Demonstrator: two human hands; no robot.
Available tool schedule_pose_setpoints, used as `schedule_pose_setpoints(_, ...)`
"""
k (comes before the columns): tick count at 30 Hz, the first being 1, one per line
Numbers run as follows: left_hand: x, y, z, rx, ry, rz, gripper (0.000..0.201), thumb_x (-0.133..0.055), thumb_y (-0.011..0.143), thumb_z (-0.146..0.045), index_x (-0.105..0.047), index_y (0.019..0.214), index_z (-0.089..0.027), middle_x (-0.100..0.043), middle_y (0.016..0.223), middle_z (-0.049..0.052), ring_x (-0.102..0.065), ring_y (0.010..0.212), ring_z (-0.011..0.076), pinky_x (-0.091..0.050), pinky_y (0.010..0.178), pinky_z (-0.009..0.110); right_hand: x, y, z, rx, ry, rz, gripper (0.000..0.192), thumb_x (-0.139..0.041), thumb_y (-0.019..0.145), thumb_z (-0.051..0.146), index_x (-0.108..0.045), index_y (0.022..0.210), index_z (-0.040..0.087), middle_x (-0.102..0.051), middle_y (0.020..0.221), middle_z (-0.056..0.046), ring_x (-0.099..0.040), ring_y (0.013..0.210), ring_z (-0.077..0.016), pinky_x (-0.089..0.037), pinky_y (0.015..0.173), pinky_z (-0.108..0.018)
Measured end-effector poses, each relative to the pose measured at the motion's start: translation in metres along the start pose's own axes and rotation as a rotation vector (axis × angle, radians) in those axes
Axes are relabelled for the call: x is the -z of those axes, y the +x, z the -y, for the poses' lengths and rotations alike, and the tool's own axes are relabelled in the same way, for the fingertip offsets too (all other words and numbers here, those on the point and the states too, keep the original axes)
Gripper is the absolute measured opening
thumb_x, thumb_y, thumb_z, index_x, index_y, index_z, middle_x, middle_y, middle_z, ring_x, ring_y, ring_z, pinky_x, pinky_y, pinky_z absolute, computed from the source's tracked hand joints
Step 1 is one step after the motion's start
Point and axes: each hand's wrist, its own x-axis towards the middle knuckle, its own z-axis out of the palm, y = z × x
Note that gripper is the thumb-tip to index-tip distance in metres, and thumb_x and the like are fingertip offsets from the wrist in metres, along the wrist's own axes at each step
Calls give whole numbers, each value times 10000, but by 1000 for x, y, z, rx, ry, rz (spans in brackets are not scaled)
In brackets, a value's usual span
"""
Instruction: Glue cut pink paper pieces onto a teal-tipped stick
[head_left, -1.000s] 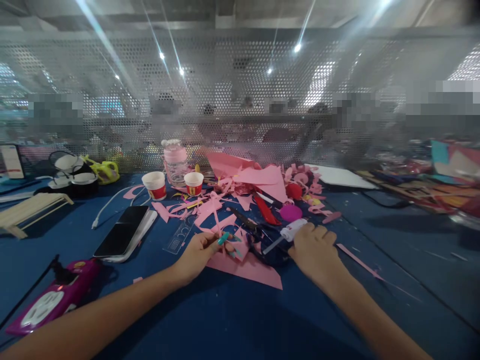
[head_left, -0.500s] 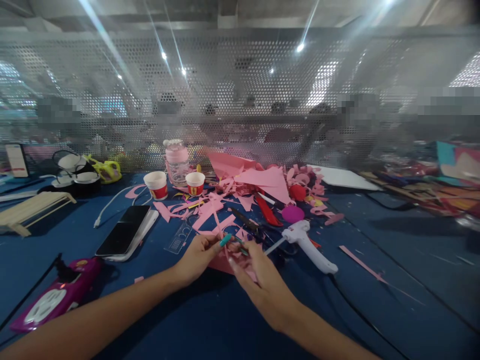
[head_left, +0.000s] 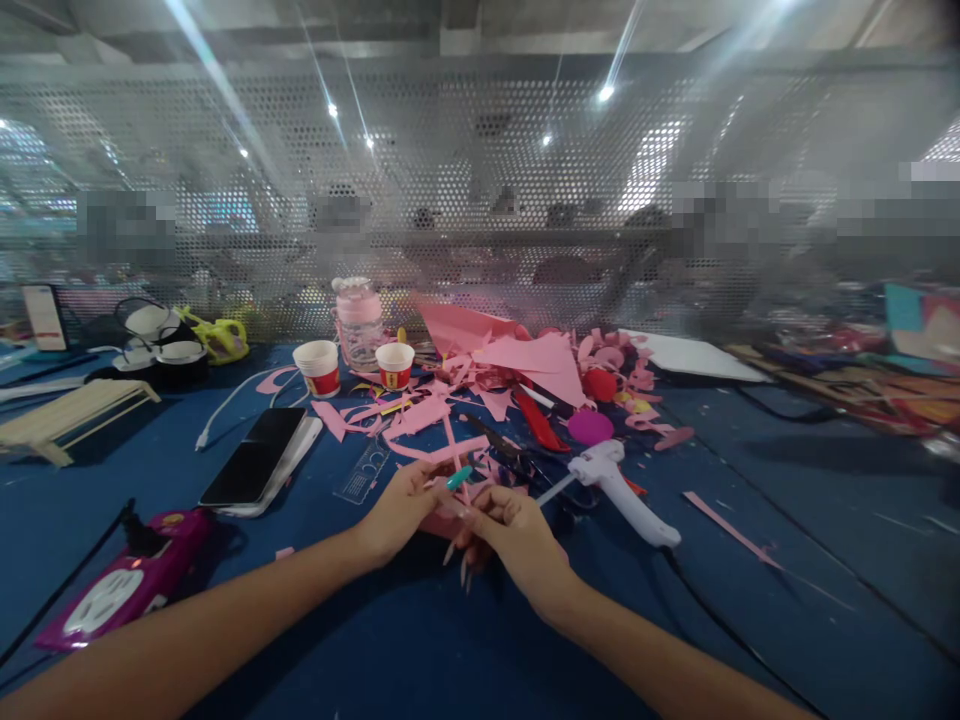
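My left hand pinches a narrow pink paper strip between thumb and fingers; its thumb has a long teal nail. Close against it, my right hand is closed on the same strip at its lower end, with its other fingers curled beneath. Part of a wider pink paper piece shows under the hands, mostly hidden by them. To the right of my right hand lies a white glue gun, its nozzle pointing toward the hands. Dark scissors lie just beyond, among pink scraps.
Pink paper sheets and cuttings are heaped at the back. Two paper cups and a pink-topped bottle stand left of them. Nearer are a phone, a clear stencil ruler and a purple power strip. The glue gun's cord runs front right.
My right hand has turned: its fingers, earlier stretched forward along the paper, now curl under with thumb and finger pinching. The left hand stays on the strip. The view has shifted slightly.
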Motion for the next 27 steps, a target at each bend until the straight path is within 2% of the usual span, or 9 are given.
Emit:
schedule_pose_setpoints(4,2,3,1,-151,-17,-109,500,-665,676,-334,-501,1124,-182,-572,1068,82,-539,1006,196,-436,834,290,3,2,-3,26,106,-7,395,-723,557,449,-457,598,160,-607,476,25,-526,348,-83,-463,375,-207)
schedule_pose_setpoints(8,8,3,0,-272,14,-361,590,-607,723,-313,-365,1257,-251,-413,1290,76,-371,1216,226,-339,979,337,5,1,-4,38,125,-29,398,-705,575,477,-467,611,159,-606,481,20,-545,360,-90,-467,388,-208)
schedule_pose_setpoints(11,14,1,-1,-419,221,-520,618,-558,762,-305,-288,1318,-281,-274,1399,55,-233,1296,234,-238,1046,378,5,0,-2,26,112,-44,396,-701,582,476,-468,602,157,-605,478,18,-550,363,-88,-458,382,-194)
schedule_pose_setpoints(13,16,-1,-3,-532,446,-561,651,-579,752,-276,-284,1332,-283,-234,1425,48,-180,1316,232,-195,1065,375,4,-1,0,19,117,-50,403,-713,564,472,-463,588,157,-595,459,24,-542,348,-87,-460,379,-196)
schedule_pose_setpoints(15,17,-2,-6,-574,599,-542,619,-573,761,-268,-318,1325,-278,-303,1401,50,-239,1296,222,-188,1067,374,3,-1,1,16,125,-51,407,-725,548,463,-456,576,159,-585,443,30,-533,336,-87,-461,373,-199)
schedule_pose_setpoints(17,16,-1,-8,-521,607,-499,571,-550,780,-287,-347,1313,-269,-416,1338,55,-364,1232,211,-238,1045,375,2,-1,1,20,125,-39,406,-727,544,458,-452,566,160,-582,441,32,-528,332,-85,-459,370,-198)
schedule_pose_setpoints(22,10,3,-8,-276,301,-338,517,-618,714,-338,-502,1191,-173,-602,1143,81,-546,1052,213,-416,909,346,-2,-2,-1,33,100,1,389,-729,548,434,-454,575,160,-599,462,25,-532,343,-83,-462,382,-199)
schedule_pose_setpoints(24,8,4,-8,-208,201,-276,468,-639,691,-344,-563,1106,-142,-638,1076,85,-591,966,207,-453,860,338,-3,-2,-3,39,90,8,384,-721,563,430,-449,574,161,-606,471,17,-537,351,-84,-463,387,-199)
schedule_pose_setpoints(27,5,5,-7,-139,87,-204,451,-643,685,-343,-570,1088,-154,-652,1050,71,-613,918,193,-470,845,343,-4,-3,-6,33,89,40,381,-702,589,435,-434,574,166,-615,482,9,-548,368,-86,-461,393,-196)
